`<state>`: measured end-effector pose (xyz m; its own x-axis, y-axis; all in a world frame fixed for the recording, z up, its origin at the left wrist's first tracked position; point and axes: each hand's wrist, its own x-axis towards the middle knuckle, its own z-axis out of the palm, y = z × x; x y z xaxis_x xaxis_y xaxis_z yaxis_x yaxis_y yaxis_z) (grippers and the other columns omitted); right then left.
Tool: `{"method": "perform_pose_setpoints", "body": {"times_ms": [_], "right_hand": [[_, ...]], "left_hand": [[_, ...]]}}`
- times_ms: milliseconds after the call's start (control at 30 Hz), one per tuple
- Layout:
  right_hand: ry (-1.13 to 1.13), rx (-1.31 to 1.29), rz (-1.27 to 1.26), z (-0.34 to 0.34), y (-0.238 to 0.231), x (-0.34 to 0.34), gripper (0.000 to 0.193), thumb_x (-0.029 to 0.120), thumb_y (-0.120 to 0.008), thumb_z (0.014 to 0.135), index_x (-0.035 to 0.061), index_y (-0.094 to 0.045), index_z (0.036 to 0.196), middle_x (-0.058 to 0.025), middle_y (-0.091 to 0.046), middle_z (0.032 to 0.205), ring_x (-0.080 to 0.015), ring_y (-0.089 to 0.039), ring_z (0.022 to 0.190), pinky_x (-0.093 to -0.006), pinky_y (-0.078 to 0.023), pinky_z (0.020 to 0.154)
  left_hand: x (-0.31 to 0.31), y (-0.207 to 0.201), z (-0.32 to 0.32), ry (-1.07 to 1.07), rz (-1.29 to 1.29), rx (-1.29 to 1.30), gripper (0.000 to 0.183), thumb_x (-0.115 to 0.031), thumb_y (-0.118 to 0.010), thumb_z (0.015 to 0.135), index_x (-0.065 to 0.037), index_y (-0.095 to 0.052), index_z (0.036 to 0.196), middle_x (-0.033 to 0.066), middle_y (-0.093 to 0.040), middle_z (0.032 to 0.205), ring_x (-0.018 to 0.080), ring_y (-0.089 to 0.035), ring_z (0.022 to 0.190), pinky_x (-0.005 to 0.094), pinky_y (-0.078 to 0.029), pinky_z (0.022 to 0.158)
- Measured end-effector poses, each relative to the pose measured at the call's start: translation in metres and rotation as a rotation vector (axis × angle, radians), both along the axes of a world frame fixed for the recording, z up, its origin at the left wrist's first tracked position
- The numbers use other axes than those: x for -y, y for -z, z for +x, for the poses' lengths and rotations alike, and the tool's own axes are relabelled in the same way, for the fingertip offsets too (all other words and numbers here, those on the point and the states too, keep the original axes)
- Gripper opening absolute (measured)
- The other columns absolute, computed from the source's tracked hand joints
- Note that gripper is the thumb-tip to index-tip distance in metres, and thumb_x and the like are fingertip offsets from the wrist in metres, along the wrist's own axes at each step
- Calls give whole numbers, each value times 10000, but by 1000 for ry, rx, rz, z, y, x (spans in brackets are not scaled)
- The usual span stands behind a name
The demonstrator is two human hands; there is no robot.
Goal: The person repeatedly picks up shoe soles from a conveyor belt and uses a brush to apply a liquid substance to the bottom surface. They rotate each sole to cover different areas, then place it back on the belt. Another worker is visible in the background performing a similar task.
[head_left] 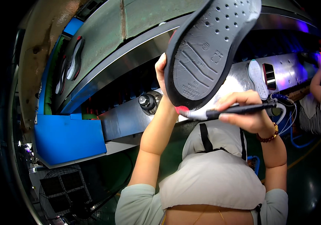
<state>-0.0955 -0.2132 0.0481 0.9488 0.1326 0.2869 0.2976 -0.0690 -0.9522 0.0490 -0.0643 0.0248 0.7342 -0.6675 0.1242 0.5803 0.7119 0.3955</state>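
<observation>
A grey-and-black shoe sole (201,71) is held up in front of me, its inner face with ridges and small holes turned toward me. My left hand (161,73) is closed around its left edge; most of those fingers are hidden behind it. At the lower heel end is a red patch (182,109). My right hand (247,112) pinches a black-handled brush (226,111) with a pale head, lying nearly level. The brush's tip meets the red patch, or comes very near it.
Two soles (75,60) lie on the green conveyor belt (100,37) at the far left. A blue metal box (70,138) stands below it. On the steel bench are a black-topped container (148,102) and a white sole (258,78). Another person in stripes (316,116) works at right.
</observation>
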Motion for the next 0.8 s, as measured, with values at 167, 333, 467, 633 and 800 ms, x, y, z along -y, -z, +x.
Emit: {"method": "perform_pose_setpoints", "body": {"times_ms": [167,333,467,633,800], "right_hand": [[-21,138,14,0,-12,18,190,-20,-680,654,1,-629,836,-126,-642,857,-221,-621,804,-301,-478,737],[-351,92,-302,5,-15,25,174,-23,-653,667,3,-617,835,-123,-643,863,-224,-628,818,-288,-497,732],[-257,93,-217,4,-9,36,167,-29,-666,662,-17,-614,821,-142,-639,850,-237,-630,816,-299,-499,734],[-428,-8,-558,-6,-9,45,168,-22,-675,656,-15,-613,813,-143,-639,839,-253,-630,812,-304,-502,728],[-279,29,-294,3,1,58,162,-1,-657,687,-20,-603,838,-128,-635,882,-234,-616,847,-301,-489,760]], "left_hand": [[1,-22,-5,267,295,-98,404,-362,-454,815,-20,-550,1008,115,-600,946,211,-587,805,306,-479,731],[4,-21,-22,460,654,-80,407,-361,-495,793,-61,-553,1062,110,-586,993,225,-575,856,344,-466,761],[2,-24,-27,595,682,-298,397,-331,-513,786,-79,-541,1092,108,-575,1025,199,-576,856,315,-467,752],[-8,-23,-32,525,740,-44,382,-336,-525,772,-88,-563,1060,93,-590,982,191,-578,821,312,-469,728],[-16,-25,-29,476,693,-62,410,-323,-519,778,-61,-539,1093,101,-574,1009,181,-573,839,307,-471,733]]}}
